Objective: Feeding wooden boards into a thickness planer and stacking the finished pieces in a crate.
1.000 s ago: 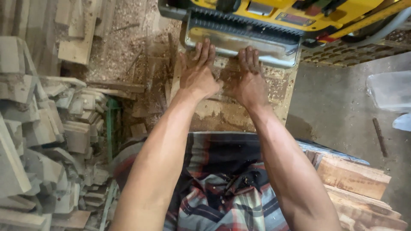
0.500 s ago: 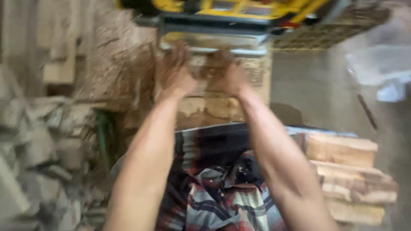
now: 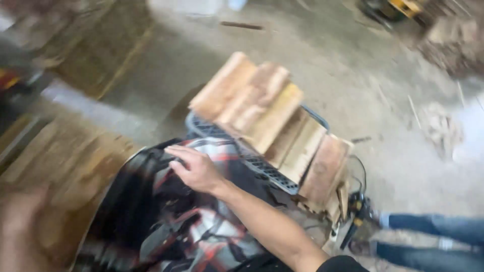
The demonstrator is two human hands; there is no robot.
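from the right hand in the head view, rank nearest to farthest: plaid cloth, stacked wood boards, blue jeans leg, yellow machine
1. plaid cloth: right under the right hand, touching it.
2. stacked wood boards: just beyond the fingers, on a dark crate.
3. blue jeans leg: lower right edge.
4. yellow machine: blurred, top right corner.

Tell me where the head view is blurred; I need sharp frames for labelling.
Head view: motion blur smears the edges most, the left hand at the lower left is a soft blob; the right hand on the plaid cloth and the stacked wood boards read clearer; light is flat, without glare.
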